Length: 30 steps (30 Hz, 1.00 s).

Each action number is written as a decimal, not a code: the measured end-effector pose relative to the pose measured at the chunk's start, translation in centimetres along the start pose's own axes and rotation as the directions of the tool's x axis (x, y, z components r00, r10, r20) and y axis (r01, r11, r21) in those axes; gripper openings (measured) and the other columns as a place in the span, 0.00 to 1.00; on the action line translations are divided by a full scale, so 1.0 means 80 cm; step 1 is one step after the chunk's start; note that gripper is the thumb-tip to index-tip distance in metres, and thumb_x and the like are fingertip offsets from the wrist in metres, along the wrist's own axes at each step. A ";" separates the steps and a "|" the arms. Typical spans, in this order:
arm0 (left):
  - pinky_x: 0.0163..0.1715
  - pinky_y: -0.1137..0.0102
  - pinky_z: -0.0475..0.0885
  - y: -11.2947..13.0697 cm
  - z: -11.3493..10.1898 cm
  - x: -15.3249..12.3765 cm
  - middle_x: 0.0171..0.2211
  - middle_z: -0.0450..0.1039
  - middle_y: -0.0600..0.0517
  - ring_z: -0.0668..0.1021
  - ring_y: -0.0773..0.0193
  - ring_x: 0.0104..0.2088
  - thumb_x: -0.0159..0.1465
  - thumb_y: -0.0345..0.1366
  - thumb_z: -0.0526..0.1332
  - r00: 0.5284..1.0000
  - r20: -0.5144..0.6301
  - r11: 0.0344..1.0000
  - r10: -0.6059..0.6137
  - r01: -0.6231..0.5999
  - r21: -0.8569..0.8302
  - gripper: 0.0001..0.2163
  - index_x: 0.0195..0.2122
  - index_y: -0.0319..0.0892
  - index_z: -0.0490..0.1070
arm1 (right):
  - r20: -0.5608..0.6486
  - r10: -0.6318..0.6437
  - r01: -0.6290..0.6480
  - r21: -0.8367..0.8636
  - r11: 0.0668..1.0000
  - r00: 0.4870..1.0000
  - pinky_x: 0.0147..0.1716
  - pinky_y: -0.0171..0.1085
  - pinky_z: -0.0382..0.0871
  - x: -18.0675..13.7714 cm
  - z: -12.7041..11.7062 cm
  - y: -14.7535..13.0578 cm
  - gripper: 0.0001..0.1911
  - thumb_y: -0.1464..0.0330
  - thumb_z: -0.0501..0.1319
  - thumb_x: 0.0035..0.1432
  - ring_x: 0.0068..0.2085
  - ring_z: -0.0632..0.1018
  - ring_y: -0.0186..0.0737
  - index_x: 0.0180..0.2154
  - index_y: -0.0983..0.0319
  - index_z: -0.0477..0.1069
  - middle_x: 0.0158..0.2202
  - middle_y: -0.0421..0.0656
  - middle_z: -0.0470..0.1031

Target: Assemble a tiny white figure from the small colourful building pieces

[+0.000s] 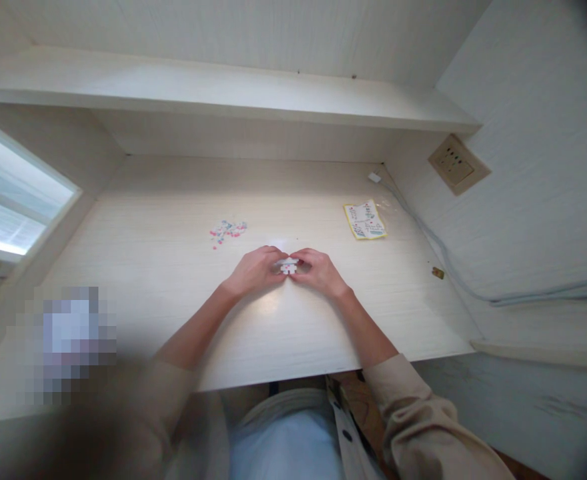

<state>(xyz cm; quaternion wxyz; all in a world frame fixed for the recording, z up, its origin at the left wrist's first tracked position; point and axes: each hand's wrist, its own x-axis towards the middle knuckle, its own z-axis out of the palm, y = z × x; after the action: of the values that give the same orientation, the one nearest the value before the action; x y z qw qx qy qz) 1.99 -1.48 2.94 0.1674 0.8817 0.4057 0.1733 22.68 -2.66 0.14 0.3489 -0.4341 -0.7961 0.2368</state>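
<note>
My left hand [256,269] and my right hand [318,271] meet at the middle of the pale desk [173,293]. Between their pinched fingertips is a small white block piece with pink dots [288,267], held just above or on the desktop. Both hands have their fingers curled onto it. A little heap of tiny pink, white and blue pieces [227,231] lies on the desk behind my left hand, apart from it.
A printed leaflet with a yellow edge [365,221] lies at the back right. A white cable [423,233] runs along the right wall below a socket plate [457,163]. A small brass item [438,272] sits near the cable. A shelf [223,90] overhangs the back.
</note>
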 end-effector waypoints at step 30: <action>0.34 0.71 0.72 -0.001 -0.006 0.004 0.39 0.77 0.47 0.78 0.62 0.33 0.55 0.35 0.64 0.998 0.006 0.986 -0.063 0.063 -0.152 0.17 0.46 0.39 0.75 | 0.041 -0.071 0.077 -0.169 0.983 0.997 0.48 0.44 0.72 0.001 -0.002 -0.004 0.18 0.69 0.65 0.52 0.46 0.77 0.45 0.46 0.64 0.72 0.44 0.49 0.76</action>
<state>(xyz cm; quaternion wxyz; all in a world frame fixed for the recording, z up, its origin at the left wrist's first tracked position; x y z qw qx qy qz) 1.91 -1.11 3.37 0.2400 0.8531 0.4190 0.1979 22.61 -2.78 0.47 0.3054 -0.4283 -0.8349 0.1623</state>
